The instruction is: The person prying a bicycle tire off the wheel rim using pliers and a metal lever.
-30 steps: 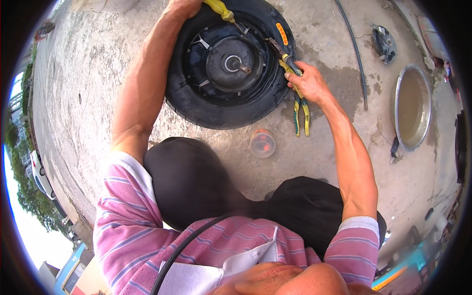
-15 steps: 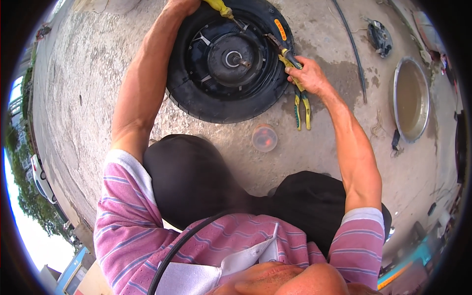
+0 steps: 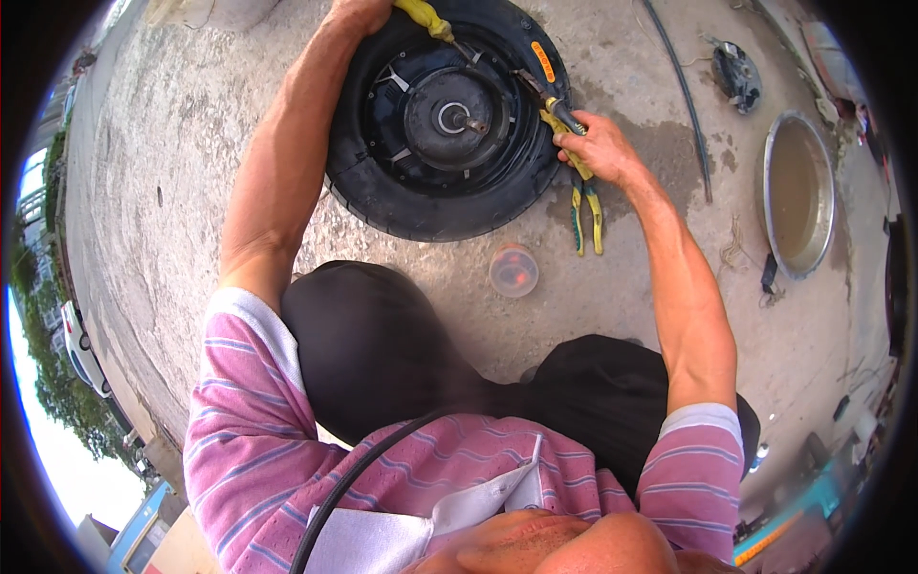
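A black tyre [image 3: 421,212] on a dark hub with a central axle lies flat on the ground before me. At the top edge, my left hand [image 3: 363,13] is closed at the end of a yellow-handled screwdriver [image 3: 427,19], its fingers partly out of view. The screwdriver's metal tip reaches the gap between tyre and rim. On the tyre's right side, my right hand [image 3: 597,145] grips a tool with a black-and-yellow handle [image 3: 566,117], whose metal end also meets the inner tyre edge. Just below that hand are pliers [image 3: 587,218] with yellow-and-green handles, their head hidden.
A clear round tub [image 3: 513,271] with reddish contents stands between my knees and the tyre. To the right are a metal basin [image 3: 799,196] of murky water, a dark hose [image 3: 685,91] and a dark crumpled object [image 3: 736,75]. A white car [image 3: 84,346] is at far left.
Both forearms have shifted slightly inward, and the tyre has barely moved. Each hand keeps its grip, with the tools in nearly the same places.
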`<state>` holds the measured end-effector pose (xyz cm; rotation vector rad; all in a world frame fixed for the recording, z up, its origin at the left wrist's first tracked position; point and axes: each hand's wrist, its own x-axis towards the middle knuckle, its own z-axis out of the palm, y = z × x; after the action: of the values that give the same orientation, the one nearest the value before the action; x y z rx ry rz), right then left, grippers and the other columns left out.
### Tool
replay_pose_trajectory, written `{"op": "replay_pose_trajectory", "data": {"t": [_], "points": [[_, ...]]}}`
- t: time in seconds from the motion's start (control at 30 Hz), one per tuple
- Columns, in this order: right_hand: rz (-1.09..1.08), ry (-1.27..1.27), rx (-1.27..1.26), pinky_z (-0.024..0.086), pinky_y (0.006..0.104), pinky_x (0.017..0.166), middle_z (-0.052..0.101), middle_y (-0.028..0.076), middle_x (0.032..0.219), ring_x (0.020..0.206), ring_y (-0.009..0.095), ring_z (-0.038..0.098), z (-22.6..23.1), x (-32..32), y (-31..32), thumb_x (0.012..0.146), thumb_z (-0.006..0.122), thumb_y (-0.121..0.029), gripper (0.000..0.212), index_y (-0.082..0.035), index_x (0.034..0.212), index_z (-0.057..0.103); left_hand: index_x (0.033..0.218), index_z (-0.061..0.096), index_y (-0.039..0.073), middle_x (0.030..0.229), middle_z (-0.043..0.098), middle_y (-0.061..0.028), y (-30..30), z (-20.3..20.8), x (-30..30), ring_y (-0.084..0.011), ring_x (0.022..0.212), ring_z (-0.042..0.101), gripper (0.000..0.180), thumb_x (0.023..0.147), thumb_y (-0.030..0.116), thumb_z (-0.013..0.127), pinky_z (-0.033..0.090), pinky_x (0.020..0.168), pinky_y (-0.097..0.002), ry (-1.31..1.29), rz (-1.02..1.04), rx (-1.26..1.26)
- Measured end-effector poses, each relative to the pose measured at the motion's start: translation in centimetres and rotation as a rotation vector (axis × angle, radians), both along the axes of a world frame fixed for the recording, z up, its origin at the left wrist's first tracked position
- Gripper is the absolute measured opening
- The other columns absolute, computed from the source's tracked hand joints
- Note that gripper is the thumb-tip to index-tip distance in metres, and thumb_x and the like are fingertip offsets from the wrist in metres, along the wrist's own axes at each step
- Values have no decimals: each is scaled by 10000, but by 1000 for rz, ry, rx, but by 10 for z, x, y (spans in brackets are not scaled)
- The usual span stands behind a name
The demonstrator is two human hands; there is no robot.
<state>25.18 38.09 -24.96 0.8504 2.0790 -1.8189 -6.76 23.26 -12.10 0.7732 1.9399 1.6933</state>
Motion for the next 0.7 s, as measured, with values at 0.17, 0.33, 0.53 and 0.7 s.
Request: {"op": "replay_pose_trajectory", "data": {"t": [0.17, 0.33, 0.53, 0.7], "points": [[66, -84, 120, 559, 380, 810, 760, 171, 999, 890, 251, 739, 5, -9, -2, 892, 710, -262, 470, 19, 1265, 660, 890, 629, -19, 695, 635, -92, -1, 3, 1, -172, 525, 602, 270, 989, 231, 658, 480, 506, -305, 13, 1, -12], [183, -112, 411, 511, 454, 992, 697, 249, 1226, 1176, 390, 651, 25, -14, -13, 898, 693, -334, 552, 12, 1324, 633, 881, 629, -18, 703, 643, -90, -2, 2, 2, -173, 527, 603, 266, 985, 224, 661, 480, 507, -306, 20, 2, -19], [121, -174, 517, 491, 469, 1053, 658, 277, 1296, 1249, 423, 610, 31, -16, -29, 924, 672, -373, 554, 14, 1319, 639, 884, 631, -18, 714, 647, -92, -1, 5, 4, -170, 547, 607, 251, 978, 213, 661, 489, 524, -304, 54, -3, -50], [197, -276, 544, 493, 484, 1050, 652, 304, 1286, 1228, 445, 619, 52, -25, -45, 962, 634, -363, 527, 30, 1312, 637, 890, 632, -16, 721, 648, -90, -3, 3, 4, -168, 557, 609, 244, 975, 210, 660, 491, 533, -303, 43, 5, -35]]}}
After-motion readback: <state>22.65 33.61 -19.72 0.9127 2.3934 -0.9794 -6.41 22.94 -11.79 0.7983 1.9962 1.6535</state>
